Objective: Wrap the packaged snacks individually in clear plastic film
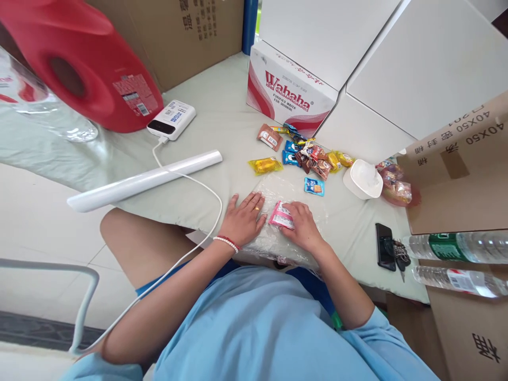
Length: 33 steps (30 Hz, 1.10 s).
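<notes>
A clear plastic film [278,188] lies spread on the pale tablecloth. My left hand [242,219] rests flat on the film's left side, fingers stretched out and holding nothing. On the film, my right hand [304,225] has its fingers curled over a pink and white snack packet [280,216], covering its right part. Just beyond the hands are a yellow snack packet [265,165] and a light blue packet [314,186]. Behind them is a pile of small wrapped snacks [313,159], with a brown packet [270,137] at its left.
A white plastic tub [363,179] and a reddish bowl of wrapped snacks [398,186] stand right. A phone [385,246], keys [401,255] and water bottles lie farther right. Left are a white tube [145,181], a cabled white device [172,120] and a red jug [91,69]. A Wahaha box [289,87] stands behind.
</notes>
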Each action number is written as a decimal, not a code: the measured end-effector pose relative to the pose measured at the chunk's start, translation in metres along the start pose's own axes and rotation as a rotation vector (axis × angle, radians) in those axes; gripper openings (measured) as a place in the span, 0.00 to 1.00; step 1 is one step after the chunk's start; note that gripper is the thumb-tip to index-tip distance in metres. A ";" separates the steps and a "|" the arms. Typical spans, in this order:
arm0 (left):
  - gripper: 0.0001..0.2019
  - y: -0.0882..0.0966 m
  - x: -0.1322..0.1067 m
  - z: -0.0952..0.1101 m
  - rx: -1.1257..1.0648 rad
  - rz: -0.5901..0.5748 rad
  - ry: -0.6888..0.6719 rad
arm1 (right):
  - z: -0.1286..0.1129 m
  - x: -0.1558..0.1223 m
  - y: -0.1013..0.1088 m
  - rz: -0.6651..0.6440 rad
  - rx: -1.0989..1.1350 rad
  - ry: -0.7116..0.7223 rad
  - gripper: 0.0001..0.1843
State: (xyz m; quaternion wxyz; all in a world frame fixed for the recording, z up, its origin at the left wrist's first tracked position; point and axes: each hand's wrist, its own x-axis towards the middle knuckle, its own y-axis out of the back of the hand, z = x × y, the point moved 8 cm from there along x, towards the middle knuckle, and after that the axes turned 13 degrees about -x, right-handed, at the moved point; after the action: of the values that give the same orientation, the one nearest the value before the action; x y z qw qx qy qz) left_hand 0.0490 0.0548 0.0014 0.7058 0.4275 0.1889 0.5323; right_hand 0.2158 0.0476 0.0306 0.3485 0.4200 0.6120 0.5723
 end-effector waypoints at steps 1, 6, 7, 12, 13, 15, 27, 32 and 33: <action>0.29 0.000 0.000 0.000 0.000 0.002 -0.002 | 0.001 0.000 -0.005 0.000 -0.004 -0.007 0.36; 0.28 0.004 0.001 0.000 -0.013 0.003 0.020 | 0.003 -0.002 -0.001 0.008 0.023 0.009 0.35; 0.28 0.008 0.000 -0.002 -0.021 0.015 0.026 | 0.003 -0.005 0.007 0.024 0.036 0.010 0.35; 0.30 0.022 -0.027 0.002 -0.138 -0.130 -0.213 | -0.016 -0.046 0.046 -0.003 0.124 0.132 0.46; 0.32 0.021 -0.037 0.003 -0.154 -0.208 -0.282 | -0.021 -0.060 0.046 -0.039 0.129 0.177 0.49; 0.35 0.021 -0.055 -0.001 -0.147 -0.322 -0.352 | -0.027 -0.086 0.037 -0.083 0.101 0.217 0.48; 0.20 0.052 0.000 -0.034 -0.563 -0.222 0.049 | 0.057 -0.099 0.052 0.092 0.409 -0.154 0.08; 0.17 0.037 0.062 -0.046 -0.493 -0.107 0.166 | 0.097 -0.072 0.035 -0.029 0.414 -0.358 0.11; 0.15 0.031 0.071 -0.047 -0.440 -0.107 0.165 | 0.102 -0.069 0.028 -0.089 0.358 -0.402 0.11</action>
State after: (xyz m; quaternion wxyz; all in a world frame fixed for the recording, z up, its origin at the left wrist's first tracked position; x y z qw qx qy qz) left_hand 0.0224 0.1409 0.0134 0.7912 0.2081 0.1479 0.5557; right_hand 0.3396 0.0264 0.0442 0.4079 0.5526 0.6401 0.3442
